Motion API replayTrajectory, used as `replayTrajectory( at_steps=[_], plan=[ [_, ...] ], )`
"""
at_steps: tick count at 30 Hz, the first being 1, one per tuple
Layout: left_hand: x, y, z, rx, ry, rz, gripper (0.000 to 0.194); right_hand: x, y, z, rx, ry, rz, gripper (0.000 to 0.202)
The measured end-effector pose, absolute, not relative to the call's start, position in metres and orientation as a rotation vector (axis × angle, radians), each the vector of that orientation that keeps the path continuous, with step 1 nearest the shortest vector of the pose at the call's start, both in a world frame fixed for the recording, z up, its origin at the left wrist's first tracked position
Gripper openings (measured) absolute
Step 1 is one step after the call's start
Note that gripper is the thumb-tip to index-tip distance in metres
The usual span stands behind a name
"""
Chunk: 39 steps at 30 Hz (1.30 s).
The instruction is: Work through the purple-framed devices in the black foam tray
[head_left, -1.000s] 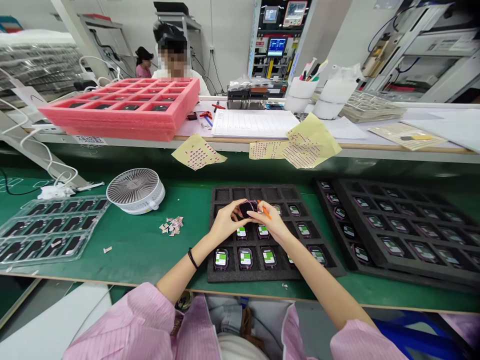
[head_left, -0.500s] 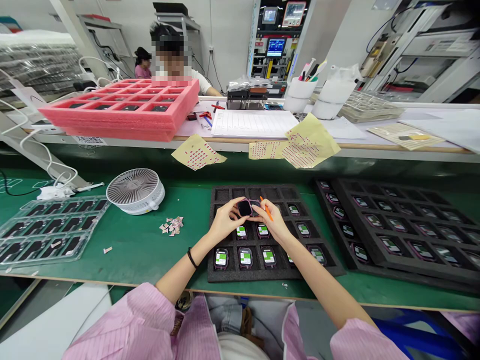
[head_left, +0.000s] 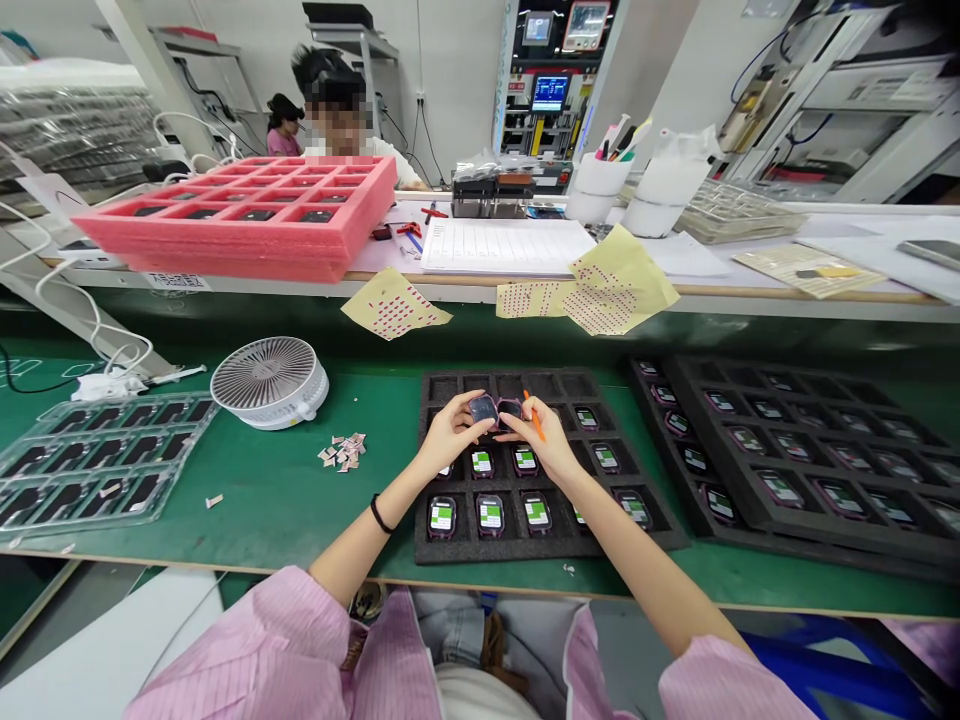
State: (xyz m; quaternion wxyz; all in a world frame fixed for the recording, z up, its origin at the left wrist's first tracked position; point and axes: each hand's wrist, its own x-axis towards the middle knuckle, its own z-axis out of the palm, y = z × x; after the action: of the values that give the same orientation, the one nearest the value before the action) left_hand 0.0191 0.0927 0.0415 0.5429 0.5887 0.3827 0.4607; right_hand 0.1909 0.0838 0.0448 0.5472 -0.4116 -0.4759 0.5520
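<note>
Above the black foam tray (head_left: pixel 472 552), my left hand (head_left: pixel 448 432) is closed on a dark square watch screen (head_left: pixel 482 408), held by its edges. My right hand (head_left: pixel 546 440) pinches a second dark, purple-rimmed watch piece (head_left: pixel 511 408) just beside it. Whether the two pieces are joined, I cannot tell. An orange stick-like tool (head_left: pixel 534 416) is also tucked in the fingers of my right hand. Several watch units (head_left: pixel 490 514) with green and white displays sit in the tray's compartments below my hands. My right forearm partly covers some of them.
Stacked black foam trays (head_left: pixel 757 520) with more watches lie at right. A white fan (head_left: pixel 270 385), small paper-like pieces (head_left: pixel 343 452) and a clear plastic tray (head_left: pixel 161 505) are at left. A shelf (head_left: pixel 465 290) crosses behind, bearing a pink foam tray (head_left: pixel 240 245). Another person (head_left: pixel 330 95) sits beyond.
The screen in my left hand has tilted and moved slightly left, showing a lighter, reflective face. The piece in my right hand shows more clearly. The orange tool stays in my right hand.
</note>
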Motion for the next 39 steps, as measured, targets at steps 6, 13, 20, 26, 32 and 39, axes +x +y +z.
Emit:
replayTrajectory(
  at_steps=[6,13,20,26,32,39],
  plan=[
    [0.019,0.094,0.042,1.419,0.93,1.103,0.051,0.192,0.085,0.042,-0.978,-1.193,1.299,0.053],
    [-0.002,0.105,0.045,1.674,1.304,1.156,0.026,0.191,0.094,0.029,-1.265,-1.483,0.822,0.043],
    [-0.019,0.115,0.038,1.958,1.6,0.749,0.016,0.17,0.108,0.028,-1.339,-1.741,0.699,0.033],
    [-0.019,0.114,0.042,2.037,1.737,0.67,0.02,0.157,0.121,0.021,-1.369,-1.752,0.679,0.032],
    [-0.016,0.109,0.034,2.126,1.951,0.722,0.031,0.179,0.119,0.036,-1.382,-1.811,0.617,0.027],
    [-0.015,0.126,0.022,2.168,1.916,0.68,0.047,0.257,0.11,0.043,-1.934,-1.833,0.33,0.008]
  ],
)
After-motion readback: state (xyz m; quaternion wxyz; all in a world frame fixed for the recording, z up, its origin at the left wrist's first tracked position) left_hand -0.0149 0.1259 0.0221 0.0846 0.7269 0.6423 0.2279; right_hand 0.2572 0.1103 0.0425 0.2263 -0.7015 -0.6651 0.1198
